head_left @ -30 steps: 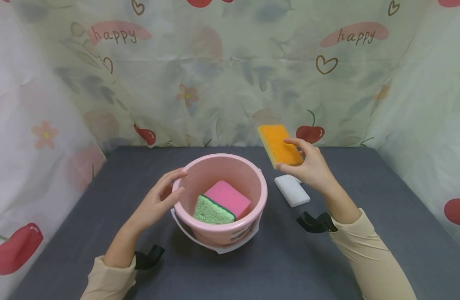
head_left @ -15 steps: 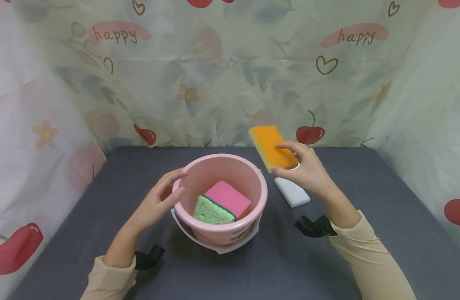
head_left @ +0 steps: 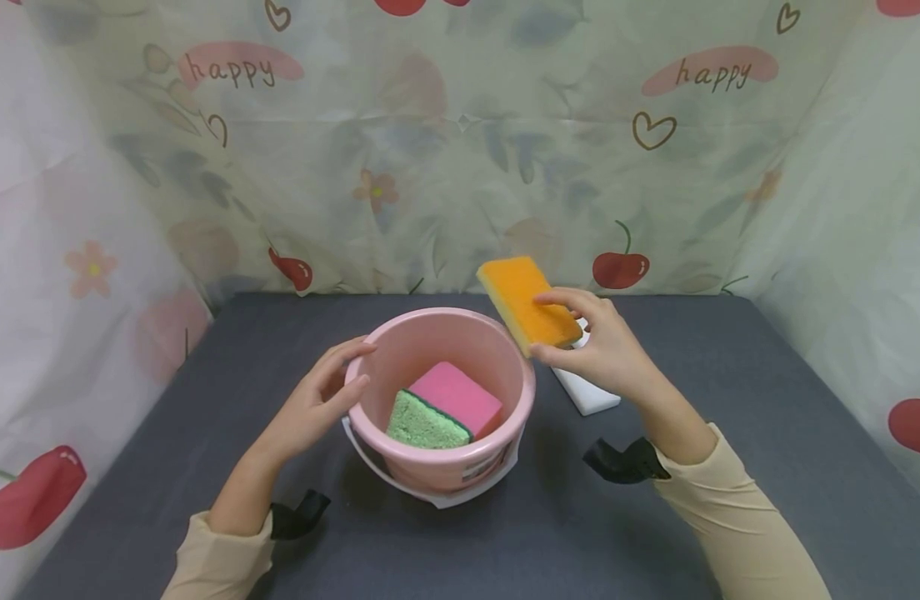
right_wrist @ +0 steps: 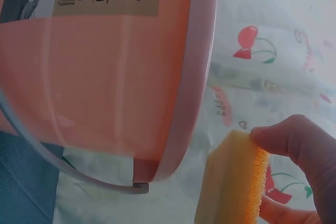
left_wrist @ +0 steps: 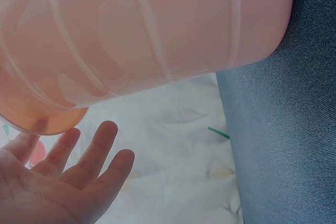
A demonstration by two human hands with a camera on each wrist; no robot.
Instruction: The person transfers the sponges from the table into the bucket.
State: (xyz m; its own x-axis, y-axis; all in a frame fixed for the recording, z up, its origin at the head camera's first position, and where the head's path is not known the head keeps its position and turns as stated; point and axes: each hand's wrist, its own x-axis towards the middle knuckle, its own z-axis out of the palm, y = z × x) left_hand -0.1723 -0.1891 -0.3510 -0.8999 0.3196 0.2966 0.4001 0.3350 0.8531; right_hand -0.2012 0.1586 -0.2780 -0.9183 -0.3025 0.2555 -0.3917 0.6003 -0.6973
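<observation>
My right hand [head_left: 606, 346] pinches an orange and pale yellow sponge [head_left: 529, 302] between thumb and fingers. It holds the sponge tilted in the air by the right rim of a pink bucket [head_left: 422, 475]. A pink sponge [head_left: 458, 393] and a green scouring sponge [head_left: 427, 422] lie inside the bucket. My left hand [head_left: 313, 400] touches the bucket's left rim with loosely extended fingers; in the left wrist view those fingers [left_wrist: 100, 153] are spread below the rim. The right wrist view shows the thumb against the sponge's orange face [right_wrist: 257, 182].
White sponges lie on the dark tabletop right of the bucket; one [head_left: 591, 395] is partly hidden behind my right hand. The bucket's white handle [head_left: 448, 502] hangs down at its front. Printed curtains [head_left: 460, 167] stand behind the table and at both sides.
My right hand has carried the orange sponge left and slightly down, from above the white sponges to the bucket's right rim. The left hand and bucket have stayed put.
</observation>
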